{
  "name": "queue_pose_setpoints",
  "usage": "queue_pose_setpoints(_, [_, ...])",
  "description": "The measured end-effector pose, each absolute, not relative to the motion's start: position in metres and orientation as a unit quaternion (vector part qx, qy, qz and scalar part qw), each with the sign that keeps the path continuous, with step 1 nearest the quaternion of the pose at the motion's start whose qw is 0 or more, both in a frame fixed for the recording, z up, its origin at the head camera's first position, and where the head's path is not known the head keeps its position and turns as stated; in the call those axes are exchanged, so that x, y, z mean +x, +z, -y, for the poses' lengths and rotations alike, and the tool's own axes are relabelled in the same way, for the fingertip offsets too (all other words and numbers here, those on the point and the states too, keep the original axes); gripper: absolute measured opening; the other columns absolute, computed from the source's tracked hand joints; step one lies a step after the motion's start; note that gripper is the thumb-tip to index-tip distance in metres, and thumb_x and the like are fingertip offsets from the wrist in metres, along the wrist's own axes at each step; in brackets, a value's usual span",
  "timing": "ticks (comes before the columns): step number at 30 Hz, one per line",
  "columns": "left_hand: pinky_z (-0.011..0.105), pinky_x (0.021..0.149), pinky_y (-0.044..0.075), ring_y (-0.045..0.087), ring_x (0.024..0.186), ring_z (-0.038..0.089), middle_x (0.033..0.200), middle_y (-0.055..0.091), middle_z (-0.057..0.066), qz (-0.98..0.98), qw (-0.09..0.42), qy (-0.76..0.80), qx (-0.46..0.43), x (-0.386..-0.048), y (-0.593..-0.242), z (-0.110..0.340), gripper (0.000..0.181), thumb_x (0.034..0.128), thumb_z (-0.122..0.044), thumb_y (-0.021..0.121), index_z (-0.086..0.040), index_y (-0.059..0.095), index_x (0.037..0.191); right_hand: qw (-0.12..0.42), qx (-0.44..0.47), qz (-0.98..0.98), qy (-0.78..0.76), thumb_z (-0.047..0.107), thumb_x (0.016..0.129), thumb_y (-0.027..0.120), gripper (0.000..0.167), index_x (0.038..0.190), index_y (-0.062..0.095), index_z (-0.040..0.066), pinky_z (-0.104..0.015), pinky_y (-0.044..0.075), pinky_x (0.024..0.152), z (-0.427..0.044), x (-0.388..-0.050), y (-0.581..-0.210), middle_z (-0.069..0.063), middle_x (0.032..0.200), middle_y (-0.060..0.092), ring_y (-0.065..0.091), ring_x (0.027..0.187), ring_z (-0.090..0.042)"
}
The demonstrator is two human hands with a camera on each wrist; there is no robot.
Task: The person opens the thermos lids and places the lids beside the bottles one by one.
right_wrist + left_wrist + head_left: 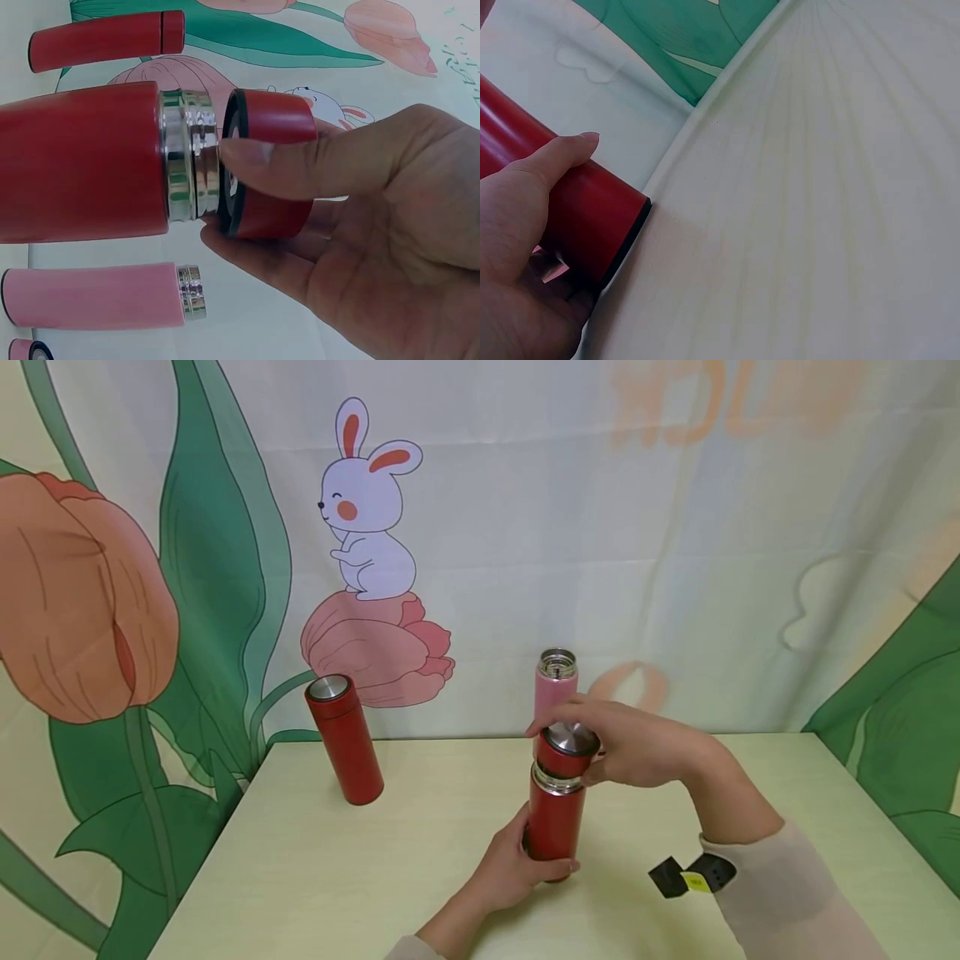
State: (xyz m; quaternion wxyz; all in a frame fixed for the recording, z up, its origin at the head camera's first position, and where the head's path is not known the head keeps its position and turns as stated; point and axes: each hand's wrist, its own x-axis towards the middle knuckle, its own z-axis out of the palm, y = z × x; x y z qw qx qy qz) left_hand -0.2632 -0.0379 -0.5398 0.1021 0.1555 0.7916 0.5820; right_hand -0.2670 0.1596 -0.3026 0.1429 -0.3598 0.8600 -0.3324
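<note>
My left hand (pixel 510 868) grips the lower part of a red thermos flask (pixel 557 822), which stands upright on the table with its steel neck (pixel 187 157) bare. Just above that neck, my right hand (pixel 648 743) holds the red lid (pixel 277 161) between thumb and fingers. A narrow gap separates lid and neck in the right wrist view. In the left wrist view, thumb and fingers wrap around the flask near its black base rim (pixel 630 244).
A pink flask (pixel 553 689) without its lid stands behind the red one. Near its base, the right wrist view shows a small pink lid (pixel 21 349). A second red flask (pixel 347 747), lid on, stands at the table's (pixel 420 827) back left. A printed cloth (pixel 510 543) hangs behind.
</note>
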Motion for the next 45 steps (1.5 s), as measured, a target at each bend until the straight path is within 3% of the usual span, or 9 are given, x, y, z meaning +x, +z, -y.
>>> queue_pose_setpoints(10, [0.042, 0.106, 0.049, 0.061, 0.120, 0.013, 0.128, 0.066, -0.011, -0.793, 0.100, 0.582, 0.152, -0.263, -0.541, 0.038, 0.072, 0.0833, -0.039, 0.087, -0.041, 0.047, 0.143, 0.119, -0.369, -0.832, -0.397, -0.010, 0.087, 0.073, 0.061, 0.140, 0.053, 0.013, -0.037, 0.060, 0.094, -0.173, -0.270, -0.315, -0.008, 0.133, 0.060, 0.064, 0.121, -0.028])
queue_pose_setpoints(17, [0.042, 0.107, 0.050, 0.062, 0.120, 0.013, 0.129, 0.065, -0.011, -0.790, 0.099, 0.585, 0.151, -0.262, -0.540, 0.038, 0.071, 0.0833, -0.037, 0.087, -0.040, 0.048, 0.142, 0.108, -0.345, -0.827, -0.431, -0.006, 0.087, 0.075, 0.066, 0.143, 0.049, 0.017, -0.039, 0.058, 0.099, -0.187, -0.269, -0.325, -0.010, 0.135, 0.056, 0.063, 0.122, -0.029])
queue_pose_setpoints(27, [0.042, 0.107, 0.049, 0.061, 0.120, 0.013, 0.129, 0.065, -0.011, -0.788, 0.103, 0.588, 0.151, -0.262, -0.539, 0.037, 0.071, 0.0832, -0.036, 0.088, -0.040, 0.048, 0.142, 0.095, -0.319, -0.820, -0.467, 0.005, 0.085, 0.083, 0.063, 0.137, 0.051, 0.020, -0.037, 0.059, 0.096, -0.196, -0.268, -0.339, -0.008, 0.128, 0.063, 0.061, 0.120, -0.034])
queue_pose_setpoints(34, [0.045, 0.108, 0.049, 0.060, 0.122, 0.016, 0.132, 0.064, -0.011, -0.791, 0.108, 0.584, 0.148, -0.262, -0.539, 0.037, 0.073, 0.0834, -0.037, 0.088, -0.042, 0.046, 0.144, 0.069, -0.292, -0.825, -0.478, 0.015, 0.081, 0.089, 0.067, 0.137, 0.051, 0.017, -0.046, 0.054, 0.104, -0.202, -0.267, -0.352, -0.007, 0.130, 0.064, 0.062, 0.123, -0.031])
queue_pose_setpoints(40, [0.046, 0.109, 0.050, 0.060, 0.123, 0.017, 0.133, 0.063, -0.010, -0.788, 0.112, 0.588, 0.144, -0.262, -0.540, 0.037, 0.074, 0.0832, -0.037, 0.088, -0.041, 0.046, 0.144, 0.066, -0.267, -0.826, -0.492, 0.018, 0.081, 0.090, 0.071, 0.138, 0.049, 0.012, -0.037, 0.058, 0.099, -0.204, -0.266, -0.364, -0.012, 0.132, 0.063, 0.059, 0.123, -0.033])
queue_pose_setpoints(45, [0.045, 0.109, 0.050, 0.060, 0.123, 0.016, 0.132, 0.063, -0.011, -0.787, 0.113, 0.589, 0.141, -0.262, -0.539, 0.037, 0.074, 0.0827, -0.037, 0.088, -0.042, 0.046, 0.143, 0.058, -0.266, -0.825, -0.496, 0.019, 0.080, 0.091, 0.067, 0.134, 0.050, 0.015, -0.032, 0.056, 0.100, -0.207, -0.267, -0.377, -0.007, 0.128, 0.064, 0.060, 0.122, -0.031])
